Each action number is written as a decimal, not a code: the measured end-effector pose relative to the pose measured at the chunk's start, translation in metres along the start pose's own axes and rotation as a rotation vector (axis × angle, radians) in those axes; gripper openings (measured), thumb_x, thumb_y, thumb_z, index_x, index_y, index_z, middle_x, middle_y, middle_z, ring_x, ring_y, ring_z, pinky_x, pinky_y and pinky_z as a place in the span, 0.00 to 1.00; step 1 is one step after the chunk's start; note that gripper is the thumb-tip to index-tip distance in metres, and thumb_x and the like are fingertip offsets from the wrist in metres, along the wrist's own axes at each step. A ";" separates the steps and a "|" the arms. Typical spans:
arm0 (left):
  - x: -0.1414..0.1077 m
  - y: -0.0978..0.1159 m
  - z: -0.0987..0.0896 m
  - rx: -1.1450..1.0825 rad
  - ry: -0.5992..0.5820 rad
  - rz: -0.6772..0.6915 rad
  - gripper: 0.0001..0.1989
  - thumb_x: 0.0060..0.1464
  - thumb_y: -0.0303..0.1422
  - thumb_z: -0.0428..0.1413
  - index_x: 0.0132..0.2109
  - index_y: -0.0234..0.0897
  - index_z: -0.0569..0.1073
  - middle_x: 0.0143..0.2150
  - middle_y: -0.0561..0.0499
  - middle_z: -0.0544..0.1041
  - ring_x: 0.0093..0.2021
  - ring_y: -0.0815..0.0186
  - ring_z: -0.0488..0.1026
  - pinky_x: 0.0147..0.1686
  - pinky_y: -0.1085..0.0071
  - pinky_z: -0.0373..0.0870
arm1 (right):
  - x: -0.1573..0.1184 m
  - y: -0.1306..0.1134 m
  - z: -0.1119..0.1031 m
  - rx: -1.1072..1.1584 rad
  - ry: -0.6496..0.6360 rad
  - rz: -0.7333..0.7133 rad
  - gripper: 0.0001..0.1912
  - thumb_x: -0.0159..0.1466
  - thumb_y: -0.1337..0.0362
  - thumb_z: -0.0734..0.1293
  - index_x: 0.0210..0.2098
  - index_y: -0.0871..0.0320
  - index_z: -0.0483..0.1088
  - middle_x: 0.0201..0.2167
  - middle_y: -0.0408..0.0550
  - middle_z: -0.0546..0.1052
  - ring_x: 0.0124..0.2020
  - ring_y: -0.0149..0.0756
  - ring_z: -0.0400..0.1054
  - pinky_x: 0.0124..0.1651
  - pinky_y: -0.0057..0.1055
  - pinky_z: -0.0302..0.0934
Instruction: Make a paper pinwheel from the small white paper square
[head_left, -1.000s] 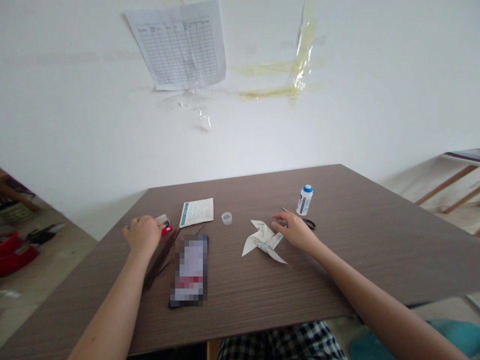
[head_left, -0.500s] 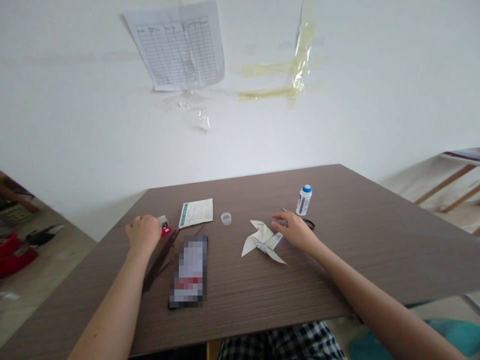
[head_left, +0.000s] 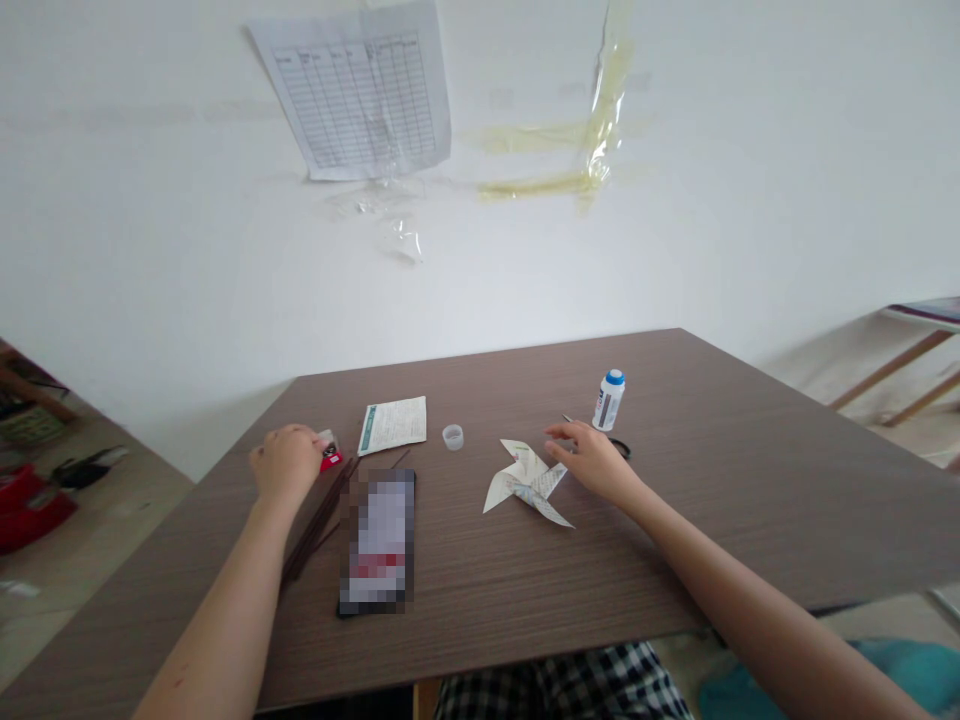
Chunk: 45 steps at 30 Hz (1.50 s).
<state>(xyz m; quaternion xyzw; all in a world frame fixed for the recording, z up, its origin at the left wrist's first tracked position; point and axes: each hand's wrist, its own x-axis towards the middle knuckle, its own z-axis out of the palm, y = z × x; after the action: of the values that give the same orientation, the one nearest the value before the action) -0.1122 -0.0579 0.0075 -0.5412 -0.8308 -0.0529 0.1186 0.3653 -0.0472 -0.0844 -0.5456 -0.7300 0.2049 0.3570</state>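
At the table's left side my left hand [head_left: 287,464] is curled beside a small red-and-clear packet [head_left: 331,457]. Its fingertips are partly hidden, so whatever they hold cannot be made out. Thin dark brown sticks [head_left: 315,525] lie just right of that wrist. A pinwheel folded from printed paper [head_left: 521,482] rests flat near the middle. My right hand [head_left: 594,462] is over its right side, fingers loosely extended and apart, with no object visible in them. Beneath this hand lie what look like scissors [head_left: 622,448]; a dark handle loop and a pointed metal tip show, the rest is covered.
A phone [head_left: 384,540] with a blurred screen lies right of the sticks. Behind it are a paper sachet [head_left: 393,425] and a small translucent ring-shaped cap [head_left: 453,437]. A white bottle with a blue cap [head_left: 608,400] stands beyond my right hand. The wall borders the table's far edge.
My left hand has turned slightly and its fingers have shifted toward the red packet, uncovering a little more of it. My right hand has hardly moved; the pinwheel stays put.
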 end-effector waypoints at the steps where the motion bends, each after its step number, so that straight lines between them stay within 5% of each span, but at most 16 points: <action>1: 0.000 0.001 -0.001 -0.029 0.006 0.005 0.16 0.74 0.34 0.55 0.47 0.37 0.88 0.62 0.39 0.88 0.64 0.41 0.80 0.59 0.53 0.76 | 0.000 -0.001 0.000 0.002 0.000 0.004 0.12 0.74 0.63 0.75 0.54 0.55 0.88 0.51 0.57 0.90 0.55 0.52 0.86 0.64 0.50 0.77; 6: -0.002 0.023 -0.005 -0.226 0.054 0.086 0.16 0.74 0.34 0.56 0.47 0.39 0.89 0.72 0.36 0.83 0.72 0.43 0.78 0.69 0.52 0.75 | -0.002 -0.005 -0.001 0.035 0.006 -0.036 0.11 0.73 0.65 0.75 0.53 0.53 0.88 0.53 0.56 0.90 0.56 0.52 0.86 0.66 0.50 0.77; 11: -0.024 0.074 -0.006 -0.488 0.096 0.245 0.10 0.68 0.31 0.62 0.38 0.43 0.87 0.70 0.42 0.85 0.72 0.43 0.78 0.78 0.46 0.69 | -0.003 -0.009 -0.001 0.044 0.015 -0.103 0.09 0.73 0.66 0.75 0.50 0.51 0.89 0.52 0.54 0.90 0.57 0.52 0.86 0.67 0.50 0.76; 18: -0.087 0.164 0.022 -0.828 0.158 0.504 0.07 0.66 0.33 0.70 0.37 0.47 0.89 0.71 0.43 0.84 0.74 0.39 0.75 0.79 0.31 0.67 | -0.002 -0.013 0.001 0.089 0.005 -0.203 0.06 0.72 0.66 0.78 0.43 0.50 0.91 0.49 0.54 0.90 0.55 0.53 0.85 0.65 0.49 0.76; 22: -0.109 0.194 0.040 -0.937 0.110 0.489 0.08 0.68 0.34 0.72 0.37 0.47 0.90 0.72 0.41 0.84 0.74 0.39 0.76 0.78 0.27 0.67 | -0.004 -0.015 0.007 0.122 0.001 -0.235 0.03 0.70 0.63 0.81 0.40 0.48 0.92 0.48 0.52 0.90 0.54 0.52 0.84 0.65 0.51 0.76; 29: -0.120 0.199 0.058 -1.034 0.147 0.490 0.10 0.70 0.41 0.71 0.37 0.49 0.90 0.74 0.43 0.82 0.75 0.39 0.76 0.77 0.25 0.68 | -0.008 -0.020 0.020 0.106 0.025 -0.238 0.03 0.67 0.61 0.85 0.41 0.47 0.93 0.48 0.53 0.89 0.55 0.56 0.83 0.67 0.54 0.74; 45: -0.124 0.204 0.061 -0.974 0.036 0.490 0.08 0.71 0.39 0.72 0.39 0.48 0.90 0.76 0.40 0.81 0.77 0.37 0.74 0.78 0.27 0.65 | -0.010 -0.021 0.024 0.168 0.063 -0.253 0.02 0.69 0.58 0.84 0.38 0.44 0.92 0.49 0.52 0.89 0.58 0.56 0.80 0.67 0.56 0.73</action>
<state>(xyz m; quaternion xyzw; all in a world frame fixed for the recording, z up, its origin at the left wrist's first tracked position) 0.1135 -0.0708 -0.0907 -0.7104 -0.5575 -0.4116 -0.1229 0.3350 -0.0610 -0.0883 -0.4238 -0.7616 0.2013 0.4471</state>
